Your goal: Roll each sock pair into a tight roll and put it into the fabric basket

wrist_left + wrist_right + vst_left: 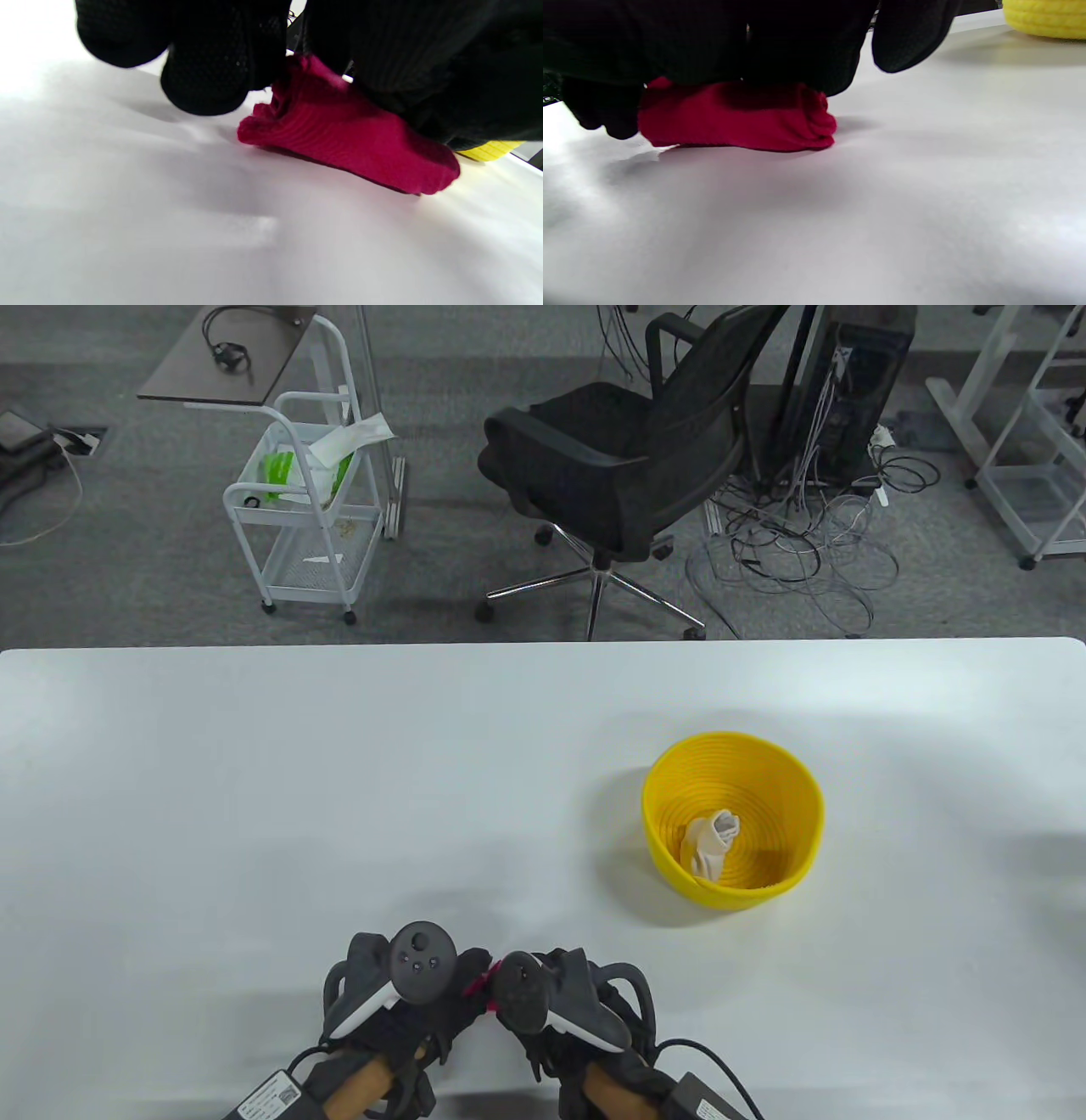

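One white sock roll [711, 843] already lies in the yellow basket [806, 806], while both gloved hands, left hand [399, 997] and right hand [564, 997], curl around a red sock pair [348, 140] on the table's near edge, apparently mid-roll.

A red sock pair [348, 140] lies bunched on the white table at the near edge, mostly covered from above. Well to its right stands a round yellow basket [679, 793], upright, with a loosely rolled white sock pair [711, 841] lying on its bottom.
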A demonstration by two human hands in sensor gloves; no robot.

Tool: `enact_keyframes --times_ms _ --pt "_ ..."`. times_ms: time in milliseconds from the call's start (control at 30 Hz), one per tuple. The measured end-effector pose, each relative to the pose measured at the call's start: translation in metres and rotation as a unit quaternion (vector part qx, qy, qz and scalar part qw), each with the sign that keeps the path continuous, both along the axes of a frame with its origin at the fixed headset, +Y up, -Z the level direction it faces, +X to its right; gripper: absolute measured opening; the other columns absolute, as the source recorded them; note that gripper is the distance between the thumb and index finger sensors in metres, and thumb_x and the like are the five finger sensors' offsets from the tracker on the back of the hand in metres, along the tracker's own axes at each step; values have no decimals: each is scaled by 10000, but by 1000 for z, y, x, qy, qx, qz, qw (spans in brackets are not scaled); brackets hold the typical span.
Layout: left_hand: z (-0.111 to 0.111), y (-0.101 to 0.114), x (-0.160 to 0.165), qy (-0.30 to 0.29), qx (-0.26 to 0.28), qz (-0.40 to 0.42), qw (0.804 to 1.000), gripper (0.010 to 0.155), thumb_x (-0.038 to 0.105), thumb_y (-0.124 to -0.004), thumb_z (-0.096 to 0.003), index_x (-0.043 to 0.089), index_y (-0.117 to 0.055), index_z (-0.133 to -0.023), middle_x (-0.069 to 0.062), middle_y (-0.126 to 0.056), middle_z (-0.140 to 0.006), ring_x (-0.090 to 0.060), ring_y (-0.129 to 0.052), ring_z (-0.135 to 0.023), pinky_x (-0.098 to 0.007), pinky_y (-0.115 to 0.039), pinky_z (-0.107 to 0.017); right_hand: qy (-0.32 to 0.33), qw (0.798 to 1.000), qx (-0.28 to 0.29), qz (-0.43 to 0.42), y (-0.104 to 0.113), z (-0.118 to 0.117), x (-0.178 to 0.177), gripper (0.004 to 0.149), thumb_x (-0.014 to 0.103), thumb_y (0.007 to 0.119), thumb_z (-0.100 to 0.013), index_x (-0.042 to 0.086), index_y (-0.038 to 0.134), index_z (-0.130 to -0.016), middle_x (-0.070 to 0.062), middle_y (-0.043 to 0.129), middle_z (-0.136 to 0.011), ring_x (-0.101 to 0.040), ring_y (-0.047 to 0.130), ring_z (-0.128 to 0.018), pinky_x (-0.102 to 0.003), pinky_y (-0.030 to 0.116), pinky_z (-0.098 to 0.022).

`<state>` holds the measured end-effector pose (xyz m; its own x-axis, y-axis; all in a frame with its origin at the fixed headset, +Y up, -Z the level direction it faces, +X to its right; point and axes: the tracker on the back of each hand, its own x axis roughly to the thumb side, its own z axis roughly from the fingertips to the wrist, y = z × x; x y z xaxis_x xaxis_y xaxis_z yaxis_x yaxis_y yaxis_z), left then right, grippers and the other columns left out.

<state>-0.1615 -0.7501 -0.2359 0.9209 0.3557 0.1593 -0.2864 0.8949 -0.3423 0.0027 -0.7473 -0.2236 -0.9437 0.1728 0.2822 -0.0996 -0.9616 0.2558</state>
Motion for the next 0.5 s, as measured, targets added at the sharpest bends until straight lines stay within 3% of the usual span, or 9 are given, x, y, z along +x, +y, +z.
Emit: enact_keyframes --times_ms 200,500 --pt "-1 -12 3 -2 -20 -47 999 675 525 -823 -345 363 -658 -978 -62 -690 -962 -252 -849 -696 -439 -717 -518 -3 1000 -4 27 -6 -2 0 555 473 781 -419 388 641 -949 82 702 -1041 -198 798 -918 -525 678 -671" --pt "-2 -11 6 -3 -3 -38 999 588 456 -819 -361 297 -764 -925 -63 -766 -903 -244 -890 -649 -436 -743 -490 5 999 -5 50 -9 -2 0 607 494 771 -416 395 568 -979 82 662 -1066 -208 771 -941 -528 665 -679"
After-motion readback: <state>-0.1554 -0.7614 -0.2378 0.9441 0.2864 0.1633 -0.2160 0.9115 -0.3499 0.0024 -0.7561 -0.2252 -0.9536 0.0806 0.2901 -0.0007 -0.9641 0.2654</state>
